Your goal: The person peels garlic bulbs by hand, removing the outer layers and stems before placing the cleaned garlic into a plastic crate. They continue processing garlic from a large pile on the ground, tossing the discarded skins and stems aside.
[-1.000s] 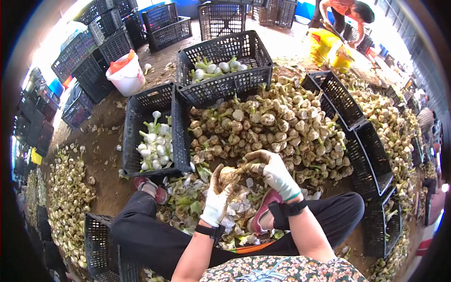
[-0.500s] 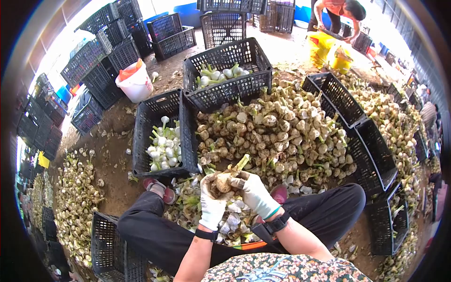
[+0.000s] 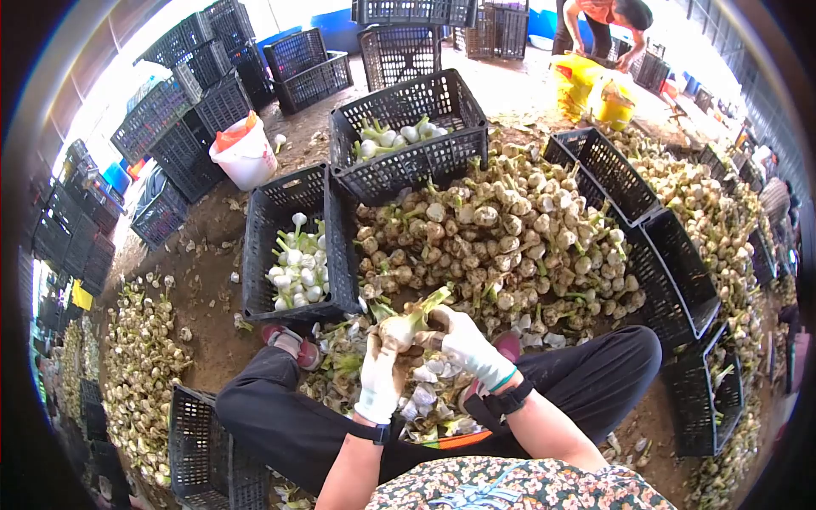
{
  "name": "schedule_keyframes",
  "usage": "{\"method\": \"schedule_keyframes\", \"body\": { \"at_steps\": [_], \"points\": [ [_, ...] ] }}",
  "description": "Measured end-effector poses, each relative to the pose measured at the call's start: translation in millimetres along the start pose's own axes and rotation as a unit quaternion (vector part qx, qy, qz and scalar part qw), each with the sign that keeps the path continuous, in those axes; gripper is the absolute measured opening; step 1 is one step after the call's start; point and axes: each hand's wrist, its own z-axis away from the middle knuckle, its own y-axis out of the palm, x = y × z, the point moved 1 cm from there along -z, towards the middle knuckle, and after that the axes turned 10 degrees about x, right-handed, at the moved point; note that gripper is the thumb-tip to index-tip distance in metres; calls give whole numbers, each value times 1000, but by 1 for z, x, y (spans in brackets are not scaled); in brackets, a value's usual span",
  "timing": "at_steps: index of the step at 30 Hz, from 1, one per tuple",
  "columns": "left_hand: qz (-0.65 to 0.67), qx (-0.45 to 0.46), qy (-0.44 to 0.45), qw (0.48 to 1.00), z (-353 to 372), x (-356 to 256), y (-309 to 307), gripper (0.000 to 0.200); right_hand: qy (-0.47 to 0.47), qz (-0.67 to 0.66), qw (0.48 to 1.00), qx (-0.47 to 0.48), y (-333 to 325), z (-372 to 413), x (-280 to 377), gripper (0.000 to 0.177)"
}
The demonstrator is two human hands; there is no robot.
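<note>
My left hand (image 3: 380, 374), in a whitish glove with dirty fingertips, is closed around a garlic bulb (image 3: 398, 332). The bulb's pale round side shows, and its greenish stem (image 3: 429, 306) points up and to the right. On the stem side is my right hand (image 3: 466, 342), also gloved, its fingers bent and pinching brown outer skin beside the bulb. Below both hands lies a heap of peeled skins (image 3: 422, 399) between my legs. A big pile of unpeeled garlic (image 3: 501, 229) spreads just beyond them.
A black crate (image 3: 255, 255) at the left holds clean white garlic bulbs (image 3: 299, 268); another crate (image 3: 408, 174) behind it holds more. Crates (image 3: 680, 263) line the right side. A white bucket (image 3: 245, 161) stands at the back left. A person (image 3: 599, 25) bends over yellow bags (image 3: 586, 89).
The bulb has turned in my left hand and now shows a paler, cleaner side. My right hand has shifted slightly right, with brown skin at its fingers.
</note>
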Motion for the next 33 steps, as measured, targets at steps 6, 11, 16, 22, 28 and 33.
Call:
{"method": "schedule_keyframes", "body": {
  "at_steps": [6,11,16,22,28,33],
  "points": [
    [-77,-13,-68,995,4,-14,4,39,-43,-107,993,11,-1,5,-25,28],
    [46,66,-178,981,-3,-9,-30,59,55,-236,970,1,10,6,-18,28],
    [-240,-30,32,970,-1,5,-15,61,26,-282,959,17,10,6,-13,24],
    [-39,48,-7,998,13,-28,5,56,127,-181,970,-100,-6,-6,-72,31],
    [-115,-10,-41,992,17,-27,-4,63,-14,236,966,-106,3,5,-14,31],
    [-492,22,61,868,13,-15,-12,66,-107,379,919,25,11,4,28,21]
  ]
}}
